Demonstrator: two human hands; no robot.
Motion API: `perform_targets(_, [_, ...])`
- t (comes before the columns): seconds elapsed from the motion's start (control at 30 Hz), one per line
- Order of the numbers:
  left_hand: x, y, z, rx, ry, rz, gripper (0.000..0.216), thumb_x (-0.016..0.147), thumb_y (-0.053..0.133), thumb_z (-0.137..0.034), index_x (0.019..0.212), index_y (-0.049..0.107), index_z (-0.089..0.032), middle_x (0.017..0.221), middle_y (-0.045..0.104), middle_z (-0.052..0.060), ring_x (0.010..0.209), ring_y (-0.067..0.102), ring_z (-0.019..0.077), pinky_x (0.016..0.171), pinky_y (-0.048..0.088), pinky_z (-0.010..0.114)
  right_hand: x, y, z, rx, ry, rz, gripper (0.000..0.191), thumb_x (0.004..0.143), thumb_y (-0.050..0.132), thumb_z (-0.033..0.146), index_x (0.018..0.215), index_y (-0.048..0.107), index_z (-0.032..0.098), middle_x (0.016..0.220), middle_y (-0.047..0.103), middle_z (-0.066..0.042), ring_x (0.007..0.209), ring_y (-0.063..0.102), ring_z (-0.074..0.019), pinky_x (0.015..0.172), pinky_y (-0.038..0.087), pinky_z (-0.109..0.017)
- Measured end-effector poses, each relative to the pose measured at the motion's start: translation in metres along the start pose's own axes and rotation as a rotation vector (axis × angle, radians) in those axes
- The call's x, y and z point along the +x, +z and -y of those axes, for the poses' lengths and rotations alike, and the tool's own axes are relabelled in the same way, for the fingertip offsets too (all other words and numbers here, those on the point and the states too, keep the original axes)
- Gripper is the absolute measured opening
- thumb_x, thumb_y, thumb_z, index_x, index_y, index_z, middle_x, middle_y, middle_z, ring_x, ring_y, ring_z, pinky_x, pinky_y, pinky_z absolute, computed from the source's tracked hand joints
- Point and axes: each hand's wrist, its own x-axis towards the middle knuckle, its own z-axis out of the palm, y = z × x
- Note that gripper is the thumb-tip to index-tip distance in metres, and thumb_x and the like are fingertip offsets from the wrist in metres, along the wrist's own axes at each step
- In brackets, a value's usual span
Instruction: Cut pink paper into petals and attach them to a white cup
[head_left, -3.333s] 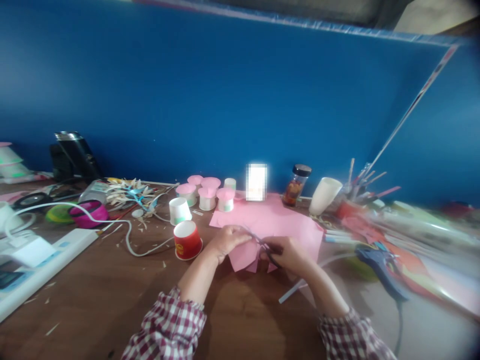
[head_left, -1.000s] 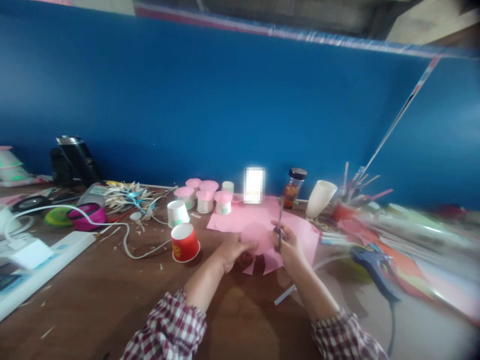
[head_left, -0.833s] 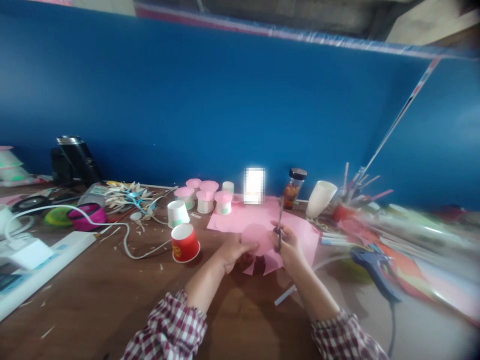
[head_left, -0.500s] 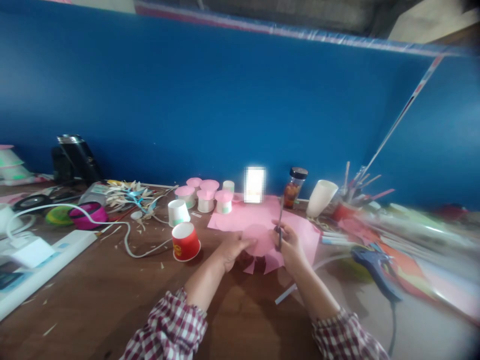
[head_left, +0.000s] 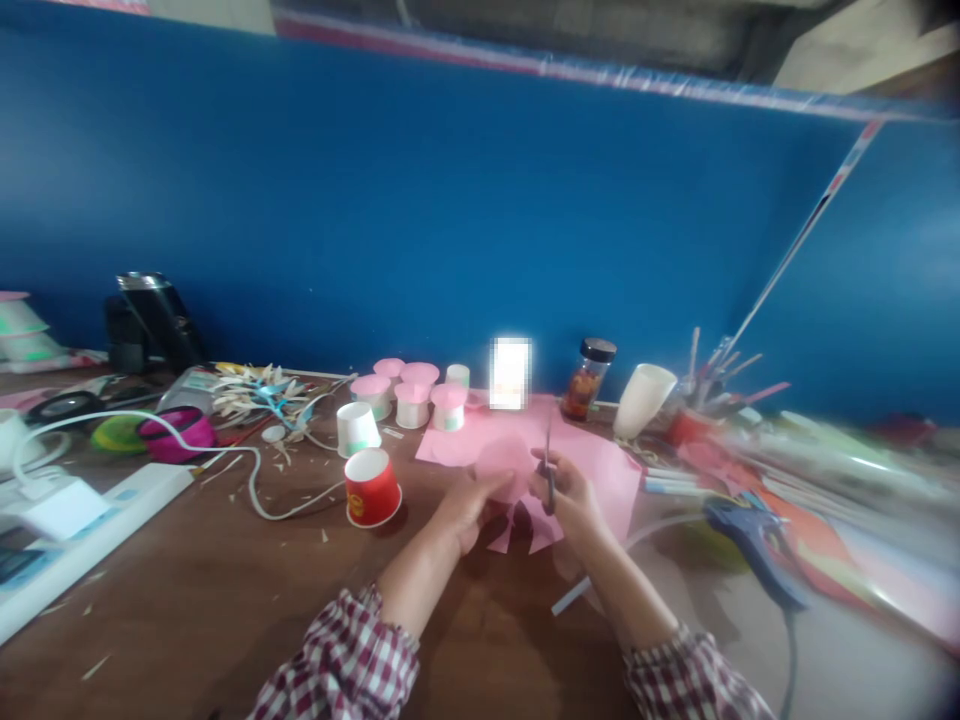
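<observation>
Between my hands is a rounded piece of pink paper point(head_left: 501, 455), its near edge pinched by my left hand point(head_left: 469, 505). My right hand point(head_left: 574, 495) is closed around the handles of a pair of scissors point(head_left: 550, 470), whose blades point up and away from me. The scissors are at the right of the paper piece; whether the blades touch it, I cannot tell. Beneath lies a larger pink sheet point(head_left: 600, 465), with cut, pointed scraps point(head_left: 544, 528) at its near side. Left of my left hand stands a red paper cup point(head_left: 373, 488).
Several white cups topped with pink discs point(head_left: 412, 395) stand behind a bare white cup point(head_left: 358, 428). A dark-lidded jar point(head_left: 589, 380) and a tilted white cup point(head_left: 643, 400) are at the back. A glue gun point(head_left: 757, 550) lies right; a power strip point(head_left: 135, 510) and cable lie left.
My right hand and the scissors have shifted slightly left. My left hand has moved a little to the right, still pinching the pink paper, which has shifted left and turned a bit.
</observation>
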Motion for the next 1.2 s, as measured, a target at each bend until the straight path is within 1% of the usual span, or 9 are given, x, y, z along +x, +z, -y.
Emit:
perform_targets(0.13, [-0.003,0.002,0.001,0.04,-0.016,0.025,0.036,0.061,0.081,-0.025,0.093,0.068,-0.013,0.08,0.072,0.008,0.066,0.066,0.0171,0.054,0.048,0.023,-0.001,0.001,-0.001,-0.03,0.006,0.004,0.052,0.06,0.078,0.037,0.105,0.06,0.017,0.058,0.054,0.006,0.051,0.049,-0.0101,0.045,0.033,-0.02])
perform_targets(0.3, [-0.003,0.002,0.002,0.05,-0.091,0.014,0.033,0.062,0.081,-0.03,0.085,0.072,-0.008,0.072,0.07,0.009,0.059,0.062,0.0128,0.054,0.045,0.021,-0.005,0.005,-0.002,-0.015,0.012,0.03,0.053,0.062,0.078,0.039,0.106,0.058,0.017,0.059,0.054,0.006,0.051,0.05,-0.0106,0.046,0.037,-0.022])
perform_targets(0.53, [-0.008,0.007,0.002,0.007,-0.029,0.041,0.031,0.057,0.083,-0.025,0.082,0.071,-0.01,0.07,0.069,0.007,0.059,0.061,0.0123,0.054,0.044,0.021,-0.004,0.004,-0.003,0.015,0.0,-0.029,0.051,0.061,0.078,0.036,0.105,0.06,0.017,0.06,0.055,0.005,0.051,0.049,-0.0097,0.045,0.037,-0.02])
perform_targets(0.63, [-0.009,0.009,0.002,0.014,-0.013,-0.003,0.029,0.057,0.083,-0.026,0.078,0.069,-0.011,0.063,0.066,0.004,0.052,0.057,0.0098,0.049,0.041,0.02,-0.004,0.004,-0.002,-0.018,-0.004,-0.041,0.051,0.062,0.077,0.04,0.105,0.061,0.018,0.061,0.056,0.004,0.052,0.05,-0.0111,0.045,0.037,-0.021])
perform_targets(0.73, [-0.007,0.007,0.0,-0.034,0.044,-0.059,0.026,0.057,0.082,-0.025,0.073,0.066,-0.012,0.056,0.06,0.0,0.046,0.051,0.0076,0.045,0.04,0.02,-0.007,0.006,0.0,-0.089,-0.04,-0.044,0.048,0.066,0.074,0.044,0.104,0.061,0.017,0.064,0.059,0.001,0.056,0.053,-0.0133,0.048,0.04,-0.023])
perform_targets(0.83, [-0.004,0.005,-0.004,-0.094,0.099,-0.115,0.025,0.059,0.08,-0.023,0.074,0.064,-0.013,0.054,0.058,-0.002,0.044,0.05,0.0077,0.045,0.04,0.02,-0.013,0.01,0.001,-0.193,-0.105,0.031,0.042,0.073,0.069,0.044,0.104,0.062,0.017,0.065,0.059,0.0,0.056,0.053,-0.0134,0.049,0.042,-0.023])
perform_targets(0.9, [-0.003,0.004,-0.007,-0.108,0.121,-0.136,0.026,0.061,0.079,-0.024,0.079,0.064,-0.013,0.058,0.061,0.0,0.048,0.054,0.0096,0.048,0.044,0.021,-0.017,0.011,0.0,-0.249,-0.131,0.093,0.039,0.077,0.066,0.043,0.106,0.061,0.018,0.063,0.058,0.001,0.055,0.052,-0.013,0.048,0.042,-0.023])
perform_targets(1.07, [-0.004,0.005,-0.01,-0.12,0.138,-0.151,0.029,0.062,0.079,-0.026,0.083,0.064,-0.012,0.067,0.066,0.004,0.056,0.061,0.0135,0.053,0.048,0.024,-0.021,0.012,-0.004,-0.258,-0.1,0.2,0.04,0.081,0.064,0.042,0.111,0.061,0.016,0.066,0.06,0.0,0.057,0.055,-0.014,0.051,0.044,-0.024])
perform_targets(1.2, [-0.005,0.005,-0.01,-0.107,0.133,-0.174,0.031,0.062,0.08,-0.026,0.084,0.064,-0.012,0.072,0.067,0.004,0.06,0.063,0.0143,0.055,0.049,0.024,-0.021,0.012,-0.004,-0.246,-0.072,0.257,0.037,0.081,0.064,0.043,0.105,0.064,0.015,0.068,0.063,-0.003,0.06,0.058,-0.0156,0.052,0.047,-0.025])
